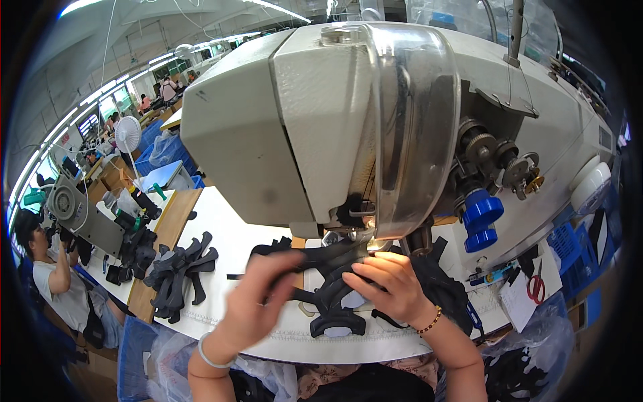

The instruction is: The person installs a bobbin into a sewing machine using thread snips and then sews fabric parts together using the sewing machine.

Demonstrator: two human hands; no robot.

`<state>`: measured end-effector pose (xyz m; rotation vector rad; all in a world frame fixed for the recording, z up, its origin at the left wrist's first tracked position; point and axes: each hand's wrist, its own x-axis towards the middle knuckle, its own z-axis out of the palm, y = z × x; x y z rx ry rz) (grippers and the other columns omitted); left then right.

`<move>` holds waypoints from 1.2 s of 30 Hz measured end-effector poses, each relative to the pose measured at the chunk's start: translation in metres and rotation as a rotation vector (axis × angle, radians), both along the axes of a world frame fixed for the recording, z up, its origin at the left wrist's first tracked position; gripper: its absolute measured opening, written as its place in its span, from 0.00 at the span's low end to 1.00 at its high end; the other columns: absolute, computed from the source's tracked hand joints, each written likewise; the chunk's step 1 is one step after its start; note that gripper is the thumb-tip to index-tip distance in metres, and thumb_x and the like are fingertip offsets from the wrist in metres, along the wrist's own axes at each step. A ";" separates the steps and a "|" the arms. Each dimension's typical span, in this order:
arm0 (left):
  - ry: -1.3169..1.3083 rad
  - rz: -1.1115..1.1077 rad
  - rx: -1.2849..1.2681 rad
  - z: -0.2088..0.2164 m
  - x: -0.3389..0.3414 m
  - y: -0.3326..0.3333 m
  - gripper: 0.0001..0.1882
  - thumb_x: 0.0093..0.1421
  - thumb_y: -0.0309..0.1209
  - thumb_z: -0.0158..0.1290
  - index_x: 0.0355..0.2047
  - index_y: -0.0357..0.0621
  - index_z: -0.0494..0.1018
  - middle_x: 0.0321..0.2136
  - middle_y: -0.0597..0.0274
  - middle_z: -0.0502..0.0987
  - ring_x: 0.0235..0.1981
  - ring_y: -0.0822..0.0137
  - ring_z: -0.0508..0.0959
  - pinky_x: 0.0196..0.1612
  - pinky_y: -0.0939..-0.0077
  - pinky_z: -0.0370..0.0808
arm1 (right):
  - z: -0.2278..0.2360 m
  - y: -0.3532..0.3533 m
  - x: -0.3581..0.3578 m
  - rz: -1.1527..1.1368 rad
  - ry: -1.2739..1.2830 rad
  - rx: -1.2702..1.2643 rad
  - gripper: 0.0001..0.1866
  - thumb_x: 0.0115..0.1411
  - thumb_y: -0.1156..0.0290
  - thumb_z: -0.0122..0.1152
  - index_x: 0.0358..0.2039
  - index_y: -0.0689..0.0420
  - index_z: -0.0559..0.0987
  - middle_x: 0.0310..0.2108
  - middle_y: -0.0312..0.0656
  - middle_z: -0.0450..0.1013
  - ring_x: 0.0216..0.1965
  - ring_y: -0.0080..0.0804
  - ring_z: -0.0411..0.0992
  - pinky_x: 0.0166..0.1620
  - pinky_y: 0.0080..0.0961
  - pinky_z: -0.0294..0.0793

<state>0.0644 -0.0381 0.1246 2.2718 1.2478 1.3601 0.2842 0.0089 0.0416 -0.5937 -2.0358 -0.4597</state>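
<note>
A black padded piece with branching straps and grey patches [340,298] lies under the head of a large pale sewing machine [268,134], close to its lit needle area. My right hand [392,285] grips the piece's right side, with bent fingers and fingertips beside the needle. My left hand [261,301] is over the left strap; motion smears its fingers, so its hold is unclear. More dark pieces [445,295] lie to the right of my right hand. On the left of the white table [221,295] rests a pile of similar black pieces [181,271].
Red-handled scissors [536,288] lie on paper at the right, near a blue plastic basket [566,241]. Blue adjusting knobs [481,218] stick out from the machine. A blue bin with plastic bags [137,355] stands at the lower left. Another person [74,288] works at a machine on the left.
</note>
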 end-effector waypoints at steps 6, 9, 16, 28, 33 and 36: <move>0.304 -0.158 0.019 -0.009 0.031 0.030 0.15 0.54 0.23 0.57 0.42 0.34 0.71 0.39 0.54 0.68 0.31 0.59 0.74 0.34 0.71 0.74 | -0.008 -0.004 -0.004 -0.108 -0.014 0.093 0.14 0.47 0.68 0.66 0.37 0.43 0.81 0.42 0.28 0.71 0.42 0.23 0.68 0.41 0.22 0.70; 0.330 -0.151 0.008 -0.018 0.029 0.036 0.12 0.54 0.22 0.55 0.39 0.32 0.71 0.40 0.53 0.67 0.34 0.57 0.74 0.36 0.69 0.74 | -0.014 -0.007 -0.007 -0.167 0.042 0.062 0.15 0.47 0.68 0.66 0.38 0.41 0.81 0.42 0.31 0.71 0.40 0.23 0.68 0.39 0.20 0.68; 0.426 -0.176 0.130 -0.019 0.027 0.039 0.15 0.49 0.20 0.56 0.39 0.29 0.72 0.46 0.49 0.66 0.44 0.51 0.72 0.44 0.67 0.72 | -0.013 -0.017 -0.009 -0.237 0.098 -0.055 0.19 0.51 0.74 0.58 0.44 0.40 0.80 0.36 0.35 0.68 0.33 0.29 0.68 0.39 0.25 0.71; 0.666 -0.077 0.405 -0.009 0.030 0.040 0.16 0.43 0.22 0.60 0.36 0.39 0.74 0.39 0.55 0.71 0.38 0.54 0.73 0.38 0.65 0.71 | -0.001 -0.019 -0.005 -0.153 0.085 -0.155 0.20 0.50 0.73 0.57 0.46 0.44 0.79 0.38 0.41 0.71 0.37 0.34 0.71 0.39 0.27 0.72; 0.530 -0.190 0.301 -0.025 0.022 0.048 0.19 0.45 0.23 0.56 0.40 0.37 0.75 0.44 0.60 0.72 0.45 0.57 0.73 0.46 0.63 0.71 | -0.001 -0.016 -0.006 -0.164 0.081 -0.118 0.20 0.51 0.72 0.56 0.46 0.45 0.79 0.38 0.43 0.71 0.38 0.36 0.71 0.41 0.28 0.72; 0.457 -0.200 0.288 -0.015 0.027 0.048 0.15 0.44 0.20 0.57 0.36 0.38 0.75 0.34 0.56 0.73 0.38 0.55 0.75 0.37 0.68 0.74 | 0.006 -0.015 -0.005 -0.127 0.071 -0.161 0.19 0.52 0.73 0.56 0.46 0.45 0.79 0.39 0.42 0.71 0.39 0.36 0.71 0.42 0.28 0.72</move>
